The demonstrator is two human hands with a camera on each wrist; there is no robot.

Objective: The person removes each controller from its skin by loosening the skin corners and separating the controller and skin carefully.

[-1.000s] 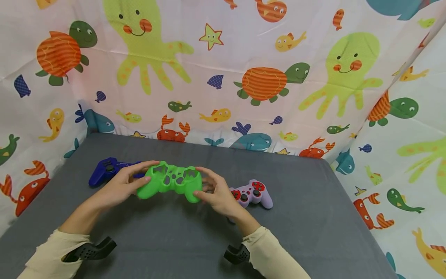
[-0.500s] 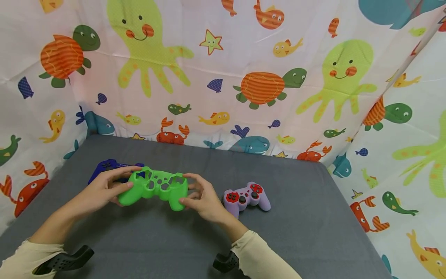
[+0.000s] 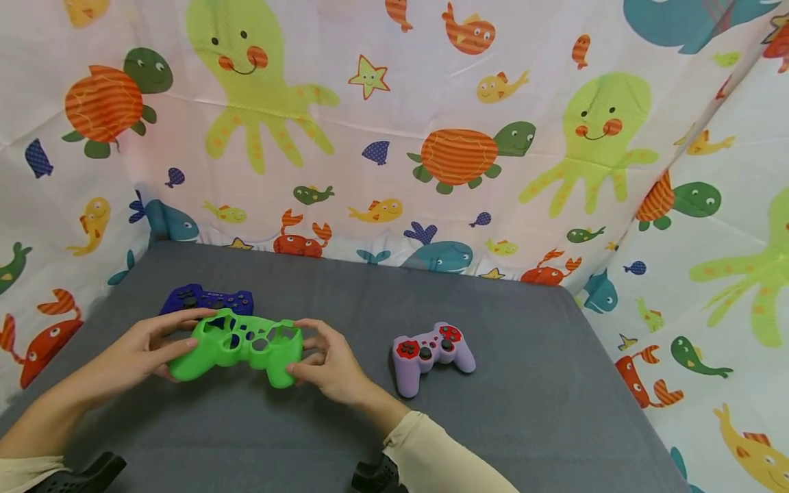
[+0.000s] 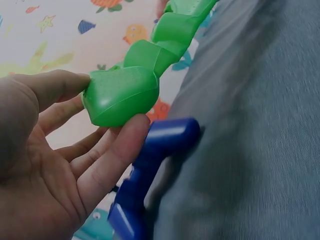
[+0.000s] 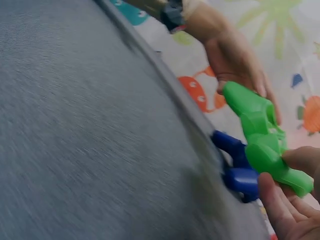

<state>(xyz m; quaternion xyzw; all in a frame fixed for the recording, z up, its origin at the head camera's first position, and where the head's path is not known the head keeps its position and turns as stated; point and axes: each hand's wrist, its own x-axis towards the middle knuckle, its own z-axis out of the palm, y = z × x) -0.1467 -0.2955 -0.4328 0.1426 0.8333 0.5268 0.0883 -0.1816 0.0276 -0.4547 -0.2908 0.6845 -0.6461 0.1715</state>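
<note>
A bright green game controller cover (image 3: 246, 344), a hollow shell with cut-out holes, is held above the table between both hands. My left hand (image 3: 138, 352) grips its left handle, thumb on the near side. The right hand (image 3: 329, 363) pinches the other handle between thumb and fingers. In the left wrist view, the fingers and thumb close round the rounded end of the cover (image 4: 122, 97). Just behind the cover lies a blue game controller (image 3: 209, 299), its near part hidden by the cover. A lilac controller with red button areas (image 3: 434, 352) lies right of the right hand.
The grey cloth-covered table (image 3: 524, 411) stretches across the scene. A curtain printed with sea animals (image 3: 345, 109) rises along its back and sides. Black wrist cameras (image 3: 379, 474) are worn at both sleeves.
Both hands have carried the green cover left and toward the front, tilting it a little. The lilac controller, partly covered by the right hand before, now shows whole.
</note>
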